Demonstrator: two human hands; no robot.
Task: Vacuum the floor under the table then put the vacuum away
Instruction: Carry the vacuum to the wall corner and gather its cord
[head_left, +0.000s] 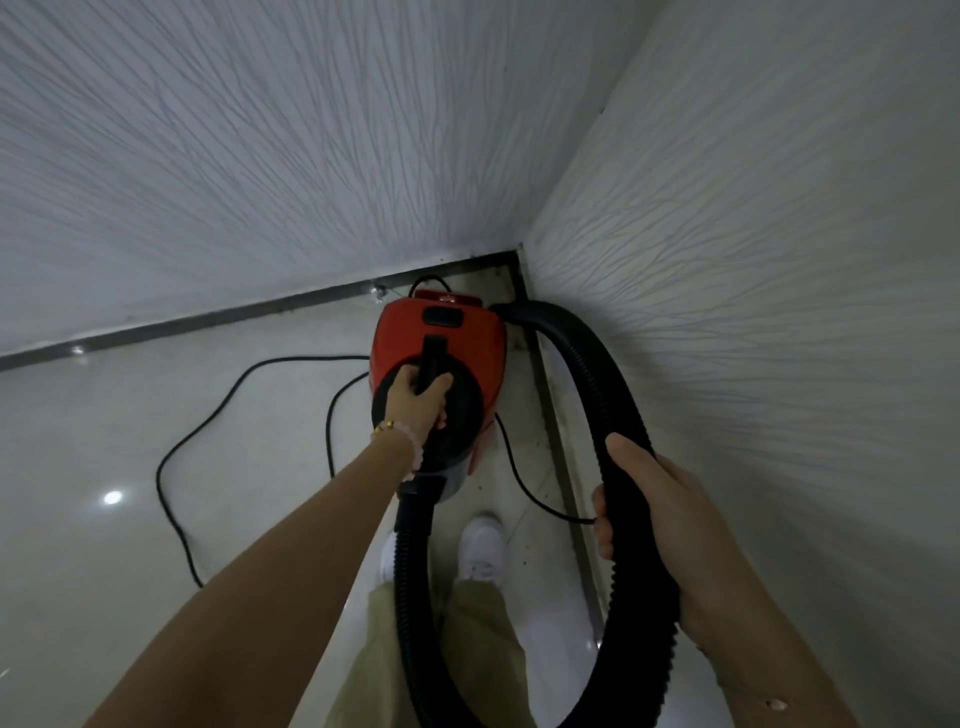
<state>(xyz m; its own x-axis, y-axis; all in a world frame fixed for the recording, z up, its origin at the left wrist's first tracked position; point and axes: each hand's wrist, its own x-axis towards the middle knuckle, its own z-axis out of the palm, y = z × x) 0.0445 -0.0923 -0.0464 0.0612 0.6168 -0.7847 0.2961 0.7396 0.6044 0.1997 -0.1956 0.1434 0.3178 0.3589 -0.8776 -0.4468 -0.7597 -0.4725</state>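
Vacuum (467, 338), red with black top, was in the corner where two textured walls (260, 156) met, just beside the dark skirting (208, 319); could not tell whether it rested on the floor (104, 441) or hung just above it. Left hand (418, 397) was wrapped around the black handle (434, 358) on top, fingers curled tight, with a beaded bracelet (415, 441) at the wrist. Right hand (644, 509) gripped the ribbed black hose (587, 364), thumb over its upper side and fingers curled beneath. Hose made a big loop from the vacuum's near end, down past the trousers (467, 639), up through the right hand and on to the corner. Black cord (171, 457) lay in loose curves on the floor left of the vacuum; one run reached the right fingers, hold uncertain. White shoes (483, 545) stood near the vacuum.
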